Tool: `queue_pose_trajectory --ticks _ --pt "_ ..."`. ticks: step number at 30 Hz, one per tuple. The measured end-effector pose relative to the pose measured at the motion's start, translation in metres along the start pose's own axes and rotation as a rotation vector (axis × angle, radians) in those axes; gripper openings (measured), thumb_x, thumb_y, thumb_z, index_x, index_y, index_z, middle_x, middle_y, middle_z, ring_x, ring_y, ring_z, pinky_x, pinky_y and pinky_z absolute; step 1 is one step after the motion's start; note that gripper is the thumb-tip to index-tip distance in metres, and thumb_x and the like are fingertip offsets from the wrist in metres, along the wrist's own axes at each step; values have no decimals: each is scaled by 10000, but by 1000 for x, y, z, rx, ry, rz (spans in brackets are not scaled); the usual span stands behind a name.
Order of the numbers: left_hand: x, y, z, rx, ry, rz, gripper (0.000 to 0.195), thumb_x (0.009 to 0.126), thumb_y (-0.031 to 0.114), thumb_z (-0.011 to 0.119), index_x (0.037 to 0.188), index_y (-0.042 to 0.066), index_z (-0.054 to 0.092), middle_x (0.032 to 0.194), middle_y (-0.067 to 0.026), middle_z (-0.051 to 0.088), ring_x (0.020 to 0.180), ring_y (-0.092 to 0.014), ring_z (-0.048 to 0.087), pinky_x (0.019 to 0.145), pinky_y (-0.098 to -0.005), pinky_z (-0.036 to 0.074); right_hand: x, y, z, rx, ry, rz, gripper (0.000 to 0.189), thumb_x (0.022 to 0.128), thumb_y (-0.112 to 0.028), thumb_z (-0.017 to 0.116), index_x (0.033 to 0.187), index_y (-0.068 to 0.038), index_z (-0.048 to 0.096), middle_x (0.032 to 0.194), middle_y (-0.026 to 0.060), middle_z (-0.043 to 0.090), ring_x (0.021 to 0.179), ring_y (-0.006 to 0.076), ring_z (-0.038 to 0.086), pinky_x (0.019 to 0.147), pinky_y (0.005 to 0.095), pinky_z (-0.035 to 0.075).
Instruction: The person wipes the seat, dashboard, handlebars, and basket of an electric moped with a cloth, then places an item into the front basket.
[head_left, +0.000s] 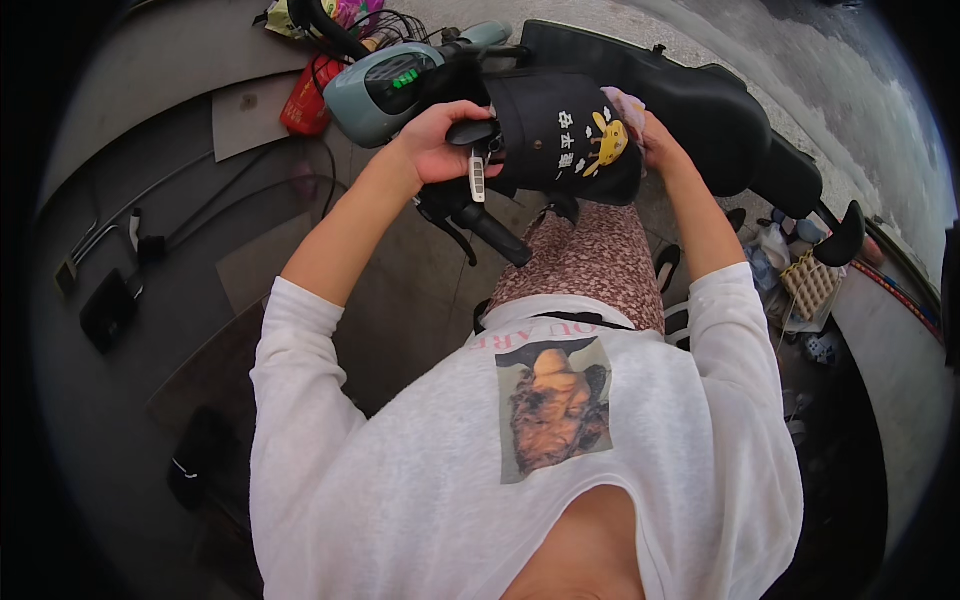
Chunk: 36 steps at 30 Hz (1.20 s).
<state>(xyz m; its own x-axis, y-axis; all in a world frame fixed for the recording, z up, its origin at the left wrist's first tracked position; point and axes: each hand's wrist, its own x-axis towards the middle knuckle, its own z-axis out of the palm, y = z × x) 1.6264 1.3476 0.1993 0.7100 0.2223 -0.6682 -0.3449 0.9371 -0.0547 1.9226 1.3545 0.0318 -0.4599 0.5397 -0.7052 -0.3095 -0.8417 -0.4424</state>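
A black fabric bag with a yellow cartoon giraffe and printed writing lies across the handlebar area of an electric scooter. My left hand grips its left end, thumb at the rim and fingers partly hidden. Against that hand are a black oval fob and a white remote on a key ring; whether the fingers hold them too is unclear. At the bag's right end, my right hand is closed around its edge, beside a bunched pink cloth. The fingertips there are hidden.
The scooter's dashboard glows green at upper left, with a handlebar grip below the bag. Its black seat extends right. A red bag stands beyond the dashboard. Shoes and a quilted beige bag lie at right.
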Motion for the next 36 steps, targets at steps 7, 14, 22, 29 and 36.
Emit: queue_pose_trajectory --ticks 7,14,22,29,36 --pt "-22 -10 19 90 170 131 353 871 191 454 1186 38 499 1114 -138 580 989 -288 576 832 -487 467 5 13 -4 -43 -3 81 406 843 -389 593 1087 -65 615 1009 71 661 855 162 638 728 303 513" --pt "-25 -11 14 97 35 156 540 863 189 406 1364 2 328 1306 -180 463 1099 -288 526 890 -506 443 14 18 -21 86 -67 72 360 872 -326 565 1106 -56 607 1030 86 659 889 186 637 770 332 512" --pt "-24 -14 9 -1 48 158 543 866 194 386 1363 -14 324 1238 -175 500 1082 -295 511 941 -541 393 15 19 -19 85 -78 161 330 878 -305 563 1088 -54 611 1000 91 664 859 188 642 733 329 519" --pt "-15 -7 10 34 114 162 474 868 188 387 1281 -42 402 1205 -190 500 1077 -289 511 917 -543 417 33 30 -38 43 -54 134 359 864 -347 591 1076 -59 616 988 79 666 827 167 642 706 318 517" --pt "4 -17 21 136 446 239 336 903 173 400 1157 -36 471 1160 -153 526 1042 -311 536 893 -573 451 19 34 -22 -66 -7 59 433 858 -413 601 1105 -56 597 995 68 657 842 149 634 709 310 513"
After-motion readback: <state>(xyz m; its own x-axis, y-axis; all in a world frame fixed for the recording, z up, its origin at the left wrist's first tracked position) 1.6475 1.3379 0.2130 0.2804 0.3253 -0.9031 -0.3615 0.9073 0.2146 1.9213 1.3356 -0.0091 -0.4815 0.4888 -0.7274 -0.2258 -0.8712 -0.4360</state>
